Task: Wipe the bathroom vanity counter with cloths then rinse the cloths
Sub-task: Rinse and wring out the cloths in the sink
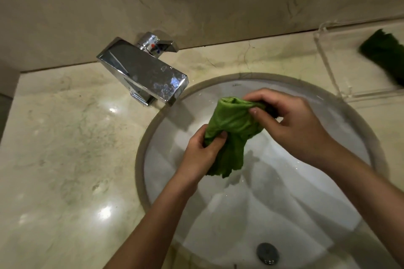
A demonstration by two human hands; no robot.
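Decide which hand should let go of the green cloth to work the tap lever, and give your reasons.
Left, probably. The left hand holds the green cloth low, on the side of the tap lever; the right hand pinches its top and can keep it hanging.

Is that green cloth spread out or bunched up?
Bunched up: the left hand and right hand grip the green cloth, crumpled, above the sink.

Dim light, counter (pixel 65 137) glare, bowed edges.
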